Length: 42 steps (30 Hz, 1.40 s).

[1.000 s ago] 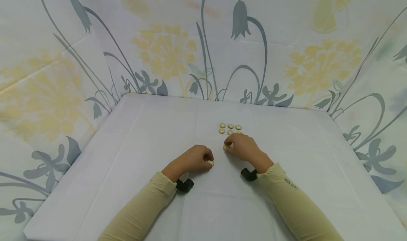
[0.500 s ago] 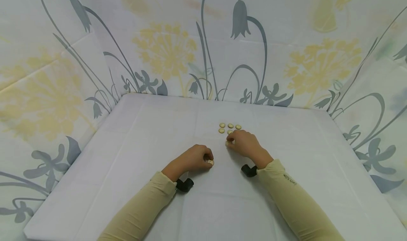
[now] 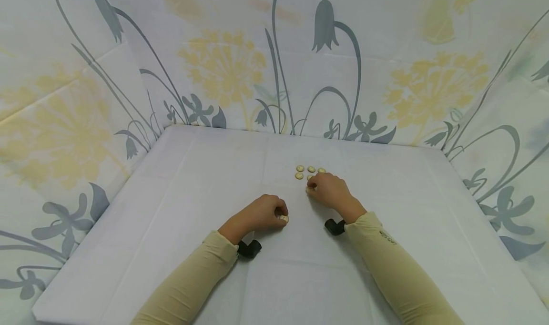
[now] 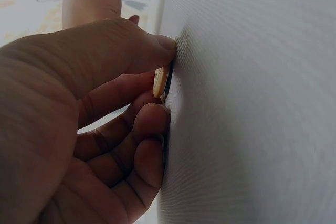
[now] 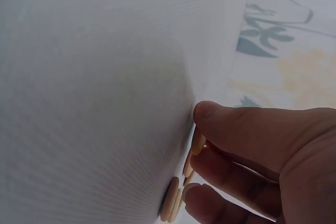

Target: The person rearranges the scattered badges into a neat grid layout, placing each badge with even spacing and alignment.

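My left hand (image 3: 263, 213) rests low at the middle of the table, thumb and fingers pinching a small round wooden disc (image 3: 283, 218). In the left wrist view that disc (image 4: 160, 81) stands partly on edge near the cloth, under the thumb tip. Farther forward and to the right, my right hand (image 3: 329, 191) pinches another pale disc (image 3: 310, 190) between thumb and finger, close over the table. Just beyond it lie several like discs (image 3: 299, 176) in two short rows. The right fingers cover part of the near row. Small marks show on the disc faces.
A white cloth covers the table (image 3: 193, 182). Behind it and at both sides hangs a curtain (image 3: 240, 91) printed with grey and yellow flowers. A black wrist mount (image 3: 249, 249) sits under the left wrist, another (image 3: 334, 227) under the right.
My right hand has moved forward and slightly right with its disc, and now hides more of the near row's right end. The left hand has stayed in place.
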Tool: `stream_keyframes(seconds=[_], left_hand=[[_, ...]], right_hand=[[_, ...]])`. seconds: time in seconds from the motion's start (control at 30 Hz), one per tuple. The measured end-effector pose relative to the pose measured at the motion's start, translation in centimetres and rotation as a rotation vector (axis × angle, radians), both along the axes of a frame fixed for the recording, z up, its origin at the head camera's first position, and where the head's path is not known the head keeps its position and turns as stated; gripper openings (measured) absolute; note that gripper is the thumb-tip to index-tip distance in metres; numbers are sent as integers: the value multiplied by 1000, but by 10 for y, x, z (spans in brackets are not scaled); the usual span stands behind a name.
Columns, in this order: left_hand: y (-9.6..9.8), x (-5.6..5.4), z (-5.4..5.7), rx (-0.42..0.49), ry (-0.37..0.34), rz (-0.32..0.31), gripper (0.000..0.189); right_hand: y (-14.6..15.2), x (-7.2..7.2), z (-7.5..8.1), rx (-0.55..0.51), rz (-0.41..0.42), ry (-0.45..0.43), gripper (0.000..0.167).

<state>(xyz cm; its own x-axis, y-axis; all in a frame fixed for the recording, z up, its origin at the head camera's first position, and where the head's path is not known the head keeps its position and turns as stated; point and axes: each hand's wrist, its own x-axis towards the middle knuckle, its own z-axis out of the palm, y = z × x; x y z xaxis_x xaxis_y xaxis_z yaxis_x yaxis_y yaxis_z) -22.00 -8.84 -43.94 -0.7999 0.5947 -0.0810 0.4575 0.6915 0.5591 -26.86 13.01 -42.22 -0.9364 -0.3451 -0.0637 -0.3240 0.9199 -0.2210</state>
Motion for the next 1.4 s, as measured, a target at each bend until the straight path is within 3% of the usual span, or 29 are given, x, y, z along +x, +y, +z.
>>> stream_keyframes(seconds=[0.8,1.4], left_hand=[[1,0,-3,-2,29,-10,7],[2,2,1,-17,21,-16,9]], right_hand=[[2,-5,-3,-42,-24,17,24],[4,-12,-1,-104,-64,-85,22]])
